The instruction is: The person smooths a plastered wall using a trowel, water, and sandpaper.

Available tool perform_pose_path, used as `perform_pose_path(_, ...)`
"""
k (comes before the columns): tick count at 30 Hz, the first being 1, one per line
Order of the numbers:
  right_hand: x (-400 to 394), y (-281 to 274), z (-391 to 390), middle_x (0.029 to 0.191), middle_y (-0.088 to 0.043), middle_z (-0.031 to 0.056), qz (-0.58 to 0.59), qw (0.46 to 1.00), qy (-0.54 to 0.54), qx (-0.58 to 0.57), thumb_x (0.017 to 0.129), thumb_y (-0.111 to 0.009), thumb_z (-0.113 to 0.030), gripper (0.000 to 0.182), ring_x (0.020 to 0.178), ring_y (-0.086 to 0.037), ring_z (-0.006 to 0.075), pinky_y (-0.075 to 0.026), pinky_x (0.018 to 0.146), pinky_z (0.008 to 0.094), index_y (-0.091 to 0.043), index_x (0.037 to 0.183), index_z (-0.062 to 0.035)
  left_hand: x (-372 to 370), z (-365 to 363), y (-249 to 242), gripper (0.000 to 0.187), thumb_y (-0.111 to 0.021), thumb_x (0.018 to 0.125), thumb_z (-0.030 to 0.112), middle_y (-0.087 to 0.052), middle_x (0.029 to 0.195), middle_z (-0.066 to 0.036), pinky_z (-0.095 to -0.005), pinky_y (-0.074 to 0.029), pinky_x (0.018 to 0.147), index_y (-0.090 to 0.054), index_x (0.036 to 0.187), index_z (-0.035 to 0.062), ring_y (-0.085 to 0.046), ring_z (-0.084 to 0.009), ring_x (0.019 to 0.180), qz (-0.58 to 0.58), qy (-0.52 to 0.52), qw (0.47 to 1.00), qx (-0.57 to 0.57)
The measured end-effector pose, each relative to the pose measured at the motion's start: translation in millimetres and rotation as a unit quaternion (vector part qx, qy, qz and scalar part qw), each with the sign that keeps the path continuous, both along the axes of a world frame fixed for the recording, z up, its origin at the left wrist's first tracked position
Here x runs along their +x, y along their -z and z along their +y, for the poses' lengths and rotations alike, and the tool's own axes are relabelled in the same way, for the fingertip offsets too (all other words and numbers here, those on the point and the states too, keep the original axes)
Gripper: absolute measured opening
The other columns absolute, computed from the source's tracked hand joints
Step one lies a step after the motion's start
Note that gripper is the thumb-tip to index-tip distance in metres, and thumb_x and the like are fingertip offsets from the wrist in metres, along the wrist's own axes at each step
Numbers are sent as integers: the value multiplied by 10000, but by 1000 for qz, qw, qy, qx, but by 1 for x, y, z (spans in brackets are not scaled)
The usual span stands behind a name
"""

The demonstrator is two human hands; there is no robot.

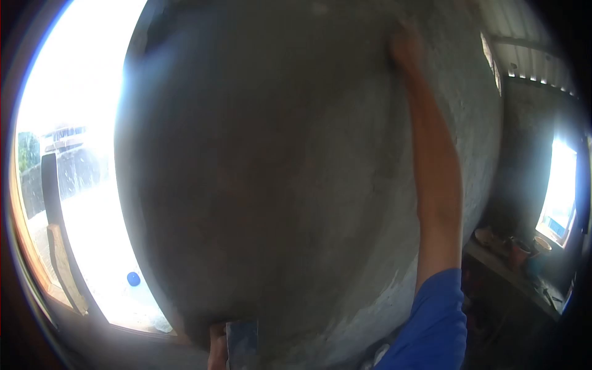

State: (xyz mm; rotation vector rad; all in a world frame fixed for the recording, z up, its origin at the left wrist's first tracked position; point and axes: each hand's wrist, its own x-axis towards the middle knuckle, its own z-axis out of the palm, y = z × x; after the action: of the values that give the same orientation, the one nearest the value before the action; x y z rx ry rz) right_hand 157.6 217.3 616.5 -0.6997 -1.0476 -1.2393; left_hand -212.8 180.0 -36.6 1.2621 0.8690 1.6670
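Observation:
A grey cement-plastered wall (265, 172) fills the middle of the head view, its surface partly smooth and darker in patches. My right arm, in a blue sleeve, reaches up along it. My right hand (408, 49) is against the upper right of the wall, closed and blurred; whatever it grips is hidden. Low in the view, my left hand (217, 349) is closed at the side of a flat rectangular trowel (242, 345), whose grey blade shows near the foot of the wall. Its handle is out of sight.
To the left is a bright opening with a wooden frame (38, 265) and a blue ball-like object (133, 279) beyond it. On the right, a ledge (502, 262) carries several pots, including a reddish one (519, 251), near a small window (558, 191).

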Motion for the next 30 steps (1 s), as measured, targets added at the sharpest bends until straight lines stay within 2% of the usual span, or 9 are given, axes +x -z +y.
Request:
perform_pose_path(2, -49, -46, 35, 1211, -587, 233, -42, 990, 36, -127, 853, -517, -233, 451, 1162, -538, 371, -429, 960, 472, -550, 1242, -7, 10, 8, -8, 358, -628, 781, 196, -659, 960, -116, -324, -506, 760, -651, 1055, -33, -631, -214, 858, 3, 0, 1000, 13)
perform_pose_path(4, -118, -7, -27, 1500, -301, 178, -81, 977, 125, -154, 1020, -242, -236, 467, 1404, -232, 346, -172, 1161, 431, -348, 1427, -36, 24, 14, -8, 359, -628, 782, 196, -658, 962, -116, -324, -506, 761, -650, 1058, -33, -631, -214, 860, 7, 5, 1000, 16)
perform_pose_path(7, -92, 28, -84, 1498, -298, 186, 32, 959, -116, -257, 1018, -295, -242, 462, 1394, -256, 353, -185, 1153, 445, -360, 1412, -11, 11, 12, 2, 360, -627, 784, 195, -658, 966, -116, -324, -507, 762, -648, 1062, -32, -631, -214, 862, 14, -1, 1000, 9)
perform_pose_path(8, -42, 4, -50, 1351, -501, 196, -33, 978, 74, -194, 928, -430, -166, 457, 1269, -456, 337, -364, 1058, 434, -442, 1379, -90, 3, 12, 3, 360, -627, 785, 195, -657, 967, -116, -325, -507, 762, -647, 1064, -32, -631, -214, 863, 12, -6, 1000, 9)
perform_pose_path(14, 17, 28, -21, 1404, -432, 205, -55, 989, -83, -105, 941, -373, -95, 440, 1306, -403, 358, -315, 1093, 445, -439, 1375, -67, -14, -3, 3, 362, -625, 788, 193, -655, 974, -117, -325, -508, 765, -642, 1072, -32, -630, -214, 867, -7, -17, 1000, 8)
perform_pose_path(19, -6, 157, -32, 1432, -393, 206, -230, 960, 149, -59, 940, -348, -39, 418, 1336, -367, 346, -271, 1122, 438, -482, 1335, -70, 3, 8, 5, 364, -623, 792, 192, -654, 980, -118, -326, -508, 767, -639, 1079, -31, -629, -215, 870, 12, 24, 1000, 15)
perform_pose_path(23, 107, 157, -40, 1366, -474, 206, 99, 959, -187, -190, 945, -348, -63, 396, 1300, -412, 328, -305, 1100, 423, -500, 1310, -36, -6, 18, -3, 366, -622, 794, 191, -653, 984, -119, -326, -509, 768, -636, 1085, -31, -629, -215, 873, 33, 36, 998, 26)
perform_pose_path(26, 124, 142, -4, 1311, -523, 203, 120, 986, -68, -96, 943, -348, -62, 392, 1284, -420, 340, -311, 1091, 430, -507, 1300, -30, -1, 18, -3, 367, -621, 796, 190, -652, 988, -119, -327, -509, 770, -633, 1089, -30, -629, -215, 875, 41, 48, 998, 29)
perform_pose_path(30, -35, 148, -3, 1382, -448, 169, -176, 983, 54, -17, 847, -492, -29, 456, 1320, -358, 371, -261, 1108, 489, -517, 1297, -95, 36, 40, -6, 369, -620, 799, 189, -650, 992, -120, -327, -510, 771, -630, 1095, -30, -628, -215, 878, 58, 71, 995, 38)
